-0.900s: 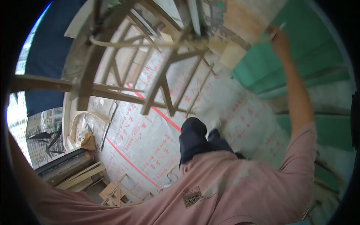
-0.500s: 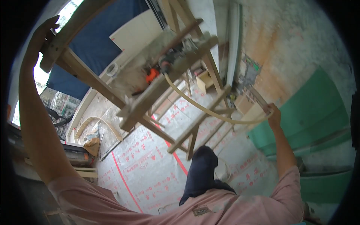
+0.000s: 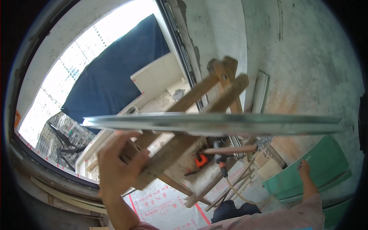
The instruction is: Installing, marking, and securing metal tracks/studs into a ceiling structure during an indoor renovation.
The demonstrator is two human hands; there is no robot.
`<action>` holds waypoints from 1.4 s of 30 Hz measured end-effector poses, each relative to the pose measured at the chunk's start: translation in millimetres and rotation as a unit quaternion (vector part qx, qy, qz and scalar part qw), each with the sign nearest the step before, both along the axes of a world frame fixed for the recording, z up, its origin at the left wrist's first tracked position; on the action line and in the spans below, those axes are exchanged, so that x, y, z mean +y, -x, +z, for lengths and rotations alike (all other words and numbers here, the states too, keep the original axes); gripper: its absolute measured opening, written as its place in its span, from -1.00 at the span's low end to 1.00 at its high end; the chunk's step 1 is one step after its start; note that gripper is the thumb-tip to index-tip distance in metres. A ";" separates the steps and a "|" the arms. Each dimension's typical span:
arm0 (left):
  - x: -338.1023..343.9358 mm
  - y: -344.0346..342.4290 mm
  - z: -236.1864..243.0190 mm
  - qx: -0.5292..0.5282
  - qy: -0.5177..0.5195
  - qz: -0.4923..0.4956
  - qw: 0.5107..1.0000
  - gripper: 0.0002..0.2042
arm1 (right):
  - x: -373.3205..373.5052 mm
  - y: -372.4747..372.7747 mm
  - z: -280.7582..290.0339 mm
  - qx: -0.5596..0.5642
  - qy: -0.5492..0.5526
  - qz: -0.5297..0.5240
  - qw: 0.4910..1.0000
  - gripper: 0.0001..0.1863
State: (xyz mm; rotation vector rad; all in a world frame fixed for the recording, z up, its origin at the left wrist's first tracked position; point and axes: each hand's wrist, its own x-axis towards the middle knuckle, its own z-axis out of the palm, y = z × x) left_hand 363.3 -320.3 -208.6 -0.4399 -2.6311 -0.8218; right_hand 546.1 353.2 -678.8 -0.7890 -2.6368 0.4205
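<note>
My left hand point(image 3: 120, 165) is raised at the left, its fingers and thumb curled round the near end of a wooden trestle point(image 3: 168, 153). Just above this hand a shiny metal channel strip point(image 3: 214, 124), blurred, spans most of the view. My right hand point(image 3: 304, 168) is lower right, in front of a green sheet; its fingers are closed, and a small thing at the fingertips is too unclear to name. On the trestle sit a power tool point(image 3: 220, 157) with a pale hose point(image 3: 232, 189) hanging from it, a wooden-handled tool point(image 3: 234, 149) and an orange tape measure point(image 3: 201, 160).
Green curved sheets point(image 3: 318, 165) lean on the right wall. A wide window opening with a dark blue sheet point(image 3: 115, 73) is at left. Printed floor covering point(image 3: 161, 203) lies below. Cream boards point(image 3: 157, 71) stand behind the trestle, and wood strips point(image 3: 69, 195) lie lower left.
The view has tilted upward and the metal strip has come into it. My right hand no longer holds the pale hose, which now hangs down. My left hand appears lower, still at the wood.
</note>
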 end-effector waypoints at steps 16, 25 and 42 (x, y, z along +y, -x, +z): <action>25.1 113.2 24.1 -0.221 0.264 -0.168 0.924 -0.35 | -237.1 326.2 307.9 0.424 0.314 0.286 0.800 -0.91; 16.1 114.8 19.3 -0.221 0.038 -0.069 0.972 -0.65 | -258.3 405.0 314.7 0.327 0.297 0.414 0.795 -0.82; 1.7 116.6 11.1 -0.174 -0.030 -0.046 0.983 -0.66 | -322.3 397.8 419.9 0.125 0.254 0.344 0.895 -0.66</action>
